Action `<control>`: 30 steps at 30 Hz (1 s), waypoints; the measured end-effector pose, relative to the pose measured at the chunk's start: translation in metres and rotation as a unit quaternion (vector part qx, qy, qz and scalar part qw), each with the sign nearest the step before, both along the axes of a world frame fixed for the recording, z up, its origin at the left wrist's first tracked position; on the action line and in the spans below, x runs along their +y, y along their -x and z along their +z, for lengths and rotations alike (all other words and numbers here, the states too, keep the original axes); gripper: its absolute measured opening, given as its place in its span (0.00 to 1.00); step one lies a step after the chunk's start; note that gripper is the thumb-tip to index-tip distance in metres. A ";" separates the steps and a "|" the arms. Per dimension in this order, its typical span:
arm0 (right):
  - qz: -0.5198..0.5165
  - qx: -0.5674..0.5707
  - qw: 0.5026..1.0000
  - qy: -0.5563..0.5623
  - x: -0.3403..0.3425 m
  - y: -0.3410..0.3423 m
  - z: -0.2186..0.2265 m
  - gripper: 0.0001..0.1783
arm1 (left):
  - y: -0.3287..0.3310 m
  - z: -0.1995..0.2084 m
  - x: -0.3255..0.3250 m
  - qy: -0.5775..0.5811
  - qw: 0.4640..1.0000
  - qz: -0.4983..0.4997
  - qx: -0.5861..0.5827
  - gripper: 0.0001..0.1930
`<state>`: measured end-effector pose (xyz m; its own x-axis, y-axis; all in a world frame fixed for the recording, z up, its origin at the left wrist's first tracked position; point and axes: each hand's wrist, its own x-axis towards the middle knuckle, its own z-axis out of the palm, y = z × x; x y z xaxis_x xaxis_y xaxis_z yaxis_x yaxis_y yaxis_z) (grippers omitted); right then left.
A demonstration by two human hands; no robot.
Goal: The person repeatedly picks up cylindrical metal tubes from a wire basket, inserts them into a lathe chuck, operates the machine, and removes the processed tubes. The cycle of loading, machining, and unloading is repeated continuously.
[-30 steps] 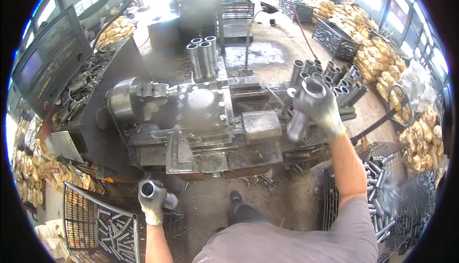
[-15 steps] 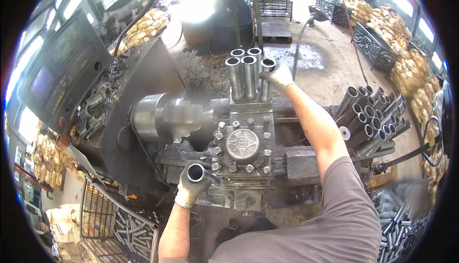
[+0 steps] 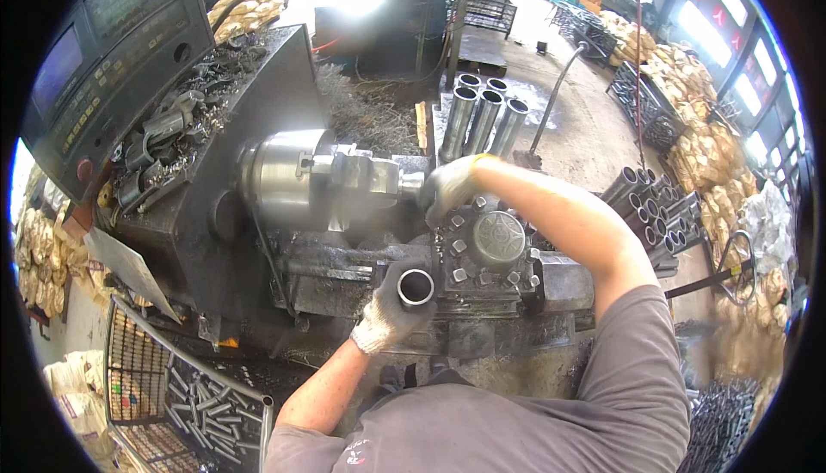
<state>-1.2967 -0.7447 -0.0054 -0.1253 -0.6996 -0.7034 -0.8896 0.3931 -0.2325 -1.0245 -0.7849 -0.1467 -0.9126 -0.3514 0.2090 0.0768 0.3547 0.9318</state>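
My left hand (image 3: 394, 311), in a grey glove with a pale cuff, holds a metal tube (image 3: 416, 287) with its open end facing up, in front of the lathe. My right hand (image 3: 450, 187), also gloved, has its fingers curled round the outer end of a metal tube (image 3: 411, 184) that sticks out of the lathe chuck (image 3: 331, 179). The glove hides most of that end. Close to my right wrist is the bolted tool post (image 3: 499, 241). Beyond it several machined tubes (image 3: 487, 112) stand upright in a cluster.
A stack of tubes (image 3: 651, 206) lies at the right of the machine. A control panel (image 3: 112, 60) rises at the left beside a ledge of metal chips (image 3: 194, 112). A wire basket (image 3: 138, 378) of short tubes stands at the lower left.
My right hand has left the upright tubes and come back to the chuck. The chuck, blurred before, looks sharper now. My left hand with its tube has moved right in view.
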 end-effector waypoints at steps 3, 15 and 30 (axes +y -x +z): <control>0.094 -0.019 0.990 0.102 0.002 0.006 -0.046 0.15 | -0.025 0.012 -0.016 0.007 1.000 -0.004 0.024 0.40; -0.206 -0.122 0.951 0.197 0.014 0.020 -0.053 0.21 | -0.034 0.026 -0.079 0.014 0.998 -0.026 0.051 0.37; 0.126 0.038 0.984 0.122 -0.015 0.025 -0.099 0.19 | -0.028 0.031 -0.104 0.116 0.986 0.018 0.120 0.30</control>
<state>-1.3221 -0.7596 -0.1046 0.0282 -0.8617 -0.5066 -0.9701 0.0986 -0.2217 -0.9966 -0.8886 -0.1158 -0.8152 -0.2995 0.4957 0.2683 0.5633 0.7815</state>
